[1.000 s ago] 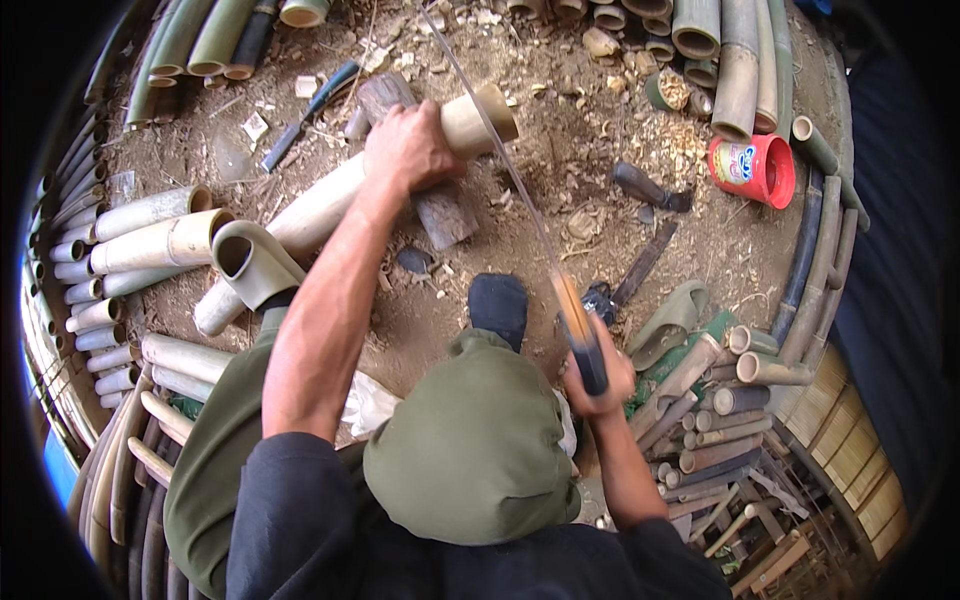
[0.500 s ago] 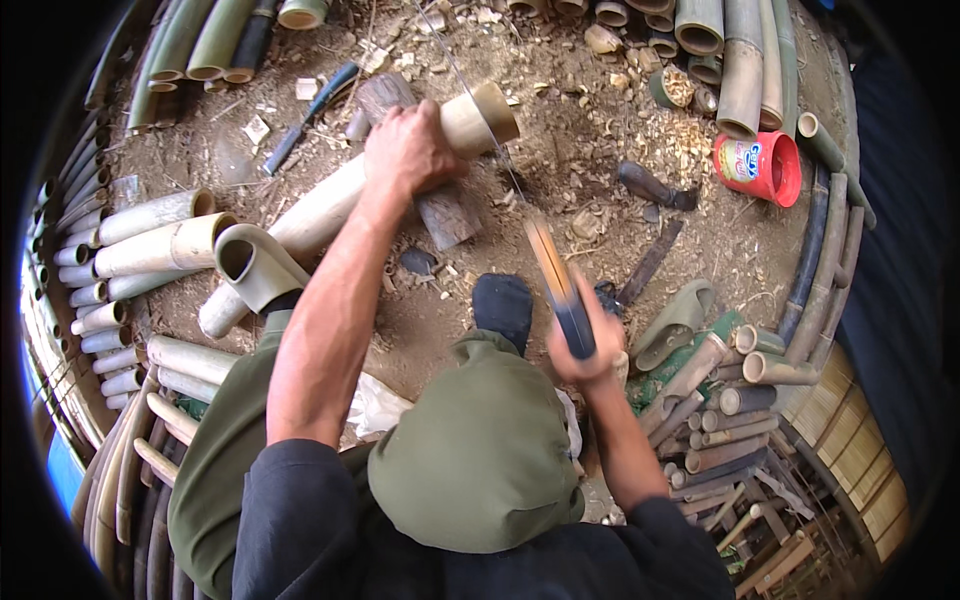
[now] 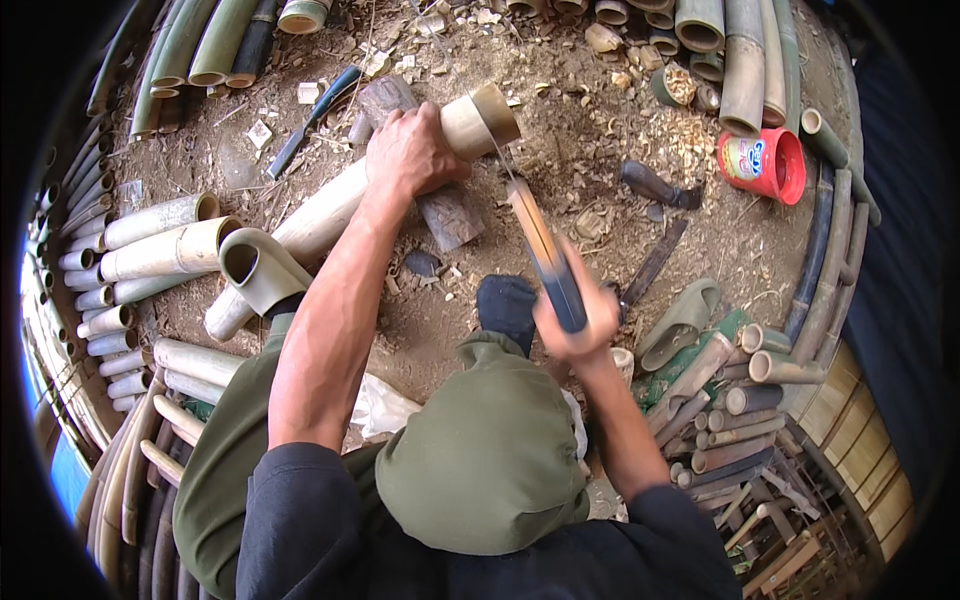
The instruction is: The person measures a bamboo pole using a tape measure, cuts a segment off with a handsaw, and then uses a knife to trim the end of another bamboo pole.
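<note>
My left hand (image 3: 412, 152) is closed over a thick, pale bamboo pole (image 3: 320, 210), near its far right end. The pole lies slantwise across a short log (image 3: 448, 215) on the ground. In my right hand (image 3: 588, 318), blurred by motion, is the dark and orange handle of a handsaw (image 3: 545, 250). The saw's thin blade runs up against the pole a little short of its open end, to the right of my left hand. My fingers wrap the saw handle; part of the blade is hard to make out.
Bamboo lengths (image 3: 165, 250) lie stacked at left, with more piled at lower right (image 3: 740, 425). A red tub (image 3: 785, 168) lies tipped at right. A wood-handled blade (image 3: 655, 187) and a dark-handled tool (image 3: 315, 120) rest among chips. A loose grey clog (image 3: 680, 325) sits right.
My right hand and the saw have moved forward and slightly left, with the handle now closer to the pole. My left hand still holds the pole in the same place.
</note>
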### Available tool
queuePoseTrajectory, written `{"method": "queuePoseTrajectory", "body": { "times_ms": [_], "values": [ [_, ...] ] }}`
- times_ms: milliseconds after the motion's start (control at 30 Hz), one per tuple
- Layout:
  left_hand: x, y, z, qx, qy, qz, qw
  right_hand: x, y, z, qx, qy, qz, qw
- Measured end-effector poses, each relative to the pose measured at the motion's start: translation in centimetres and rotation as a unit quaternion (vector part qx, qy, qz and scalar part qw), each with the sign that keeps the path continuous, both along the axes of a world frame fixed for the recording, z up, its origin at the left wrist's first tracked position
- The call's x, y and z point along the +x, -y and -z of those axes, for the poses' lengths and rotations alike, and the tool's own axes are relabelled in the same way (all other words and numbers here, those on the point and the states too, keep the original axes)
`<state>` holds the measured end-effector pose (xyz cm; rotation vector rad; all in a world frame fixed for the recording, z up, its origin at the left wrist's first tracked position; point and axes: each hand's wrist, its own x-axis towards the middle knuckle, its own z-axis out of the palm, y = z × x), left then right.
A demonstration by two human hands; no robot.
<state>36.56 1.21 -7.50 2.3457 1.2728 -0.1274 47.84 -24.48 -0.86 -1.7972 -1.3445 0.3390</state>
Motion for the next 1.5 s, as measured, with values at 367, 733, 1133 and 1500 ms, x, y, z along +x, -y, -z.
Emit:
{"method": "queuePoseTrajectory", "body": {
  "times_ms": [367,733,1133,1500],
  "values": [
    [-0.7,-0.4,-1.7,-0.031,-0.019,-0.004,0.999,0.0,16.1,-5.9,-0.154,-0.026,-0.011,0.988],
    [-1.0,-1.1,-1.0,-0.063,-0.056,-0.018,0.996,0.1,11.7,-6.0,-0.126,-0.054,-0.022,0.99],
    [-1.7,-1.3,0.1,-0.027,-0.016,-0.021,0.999,0.1,0.9,-1.7,-0.065,0.042,-0.01,0.997],
    [0.0,-0.6,-1.3,-0.032,-0.016,0.0,0.999,0.4,-6.7,-1.3,-0.036,-0.101,0.003,0.994]
  ]
}}
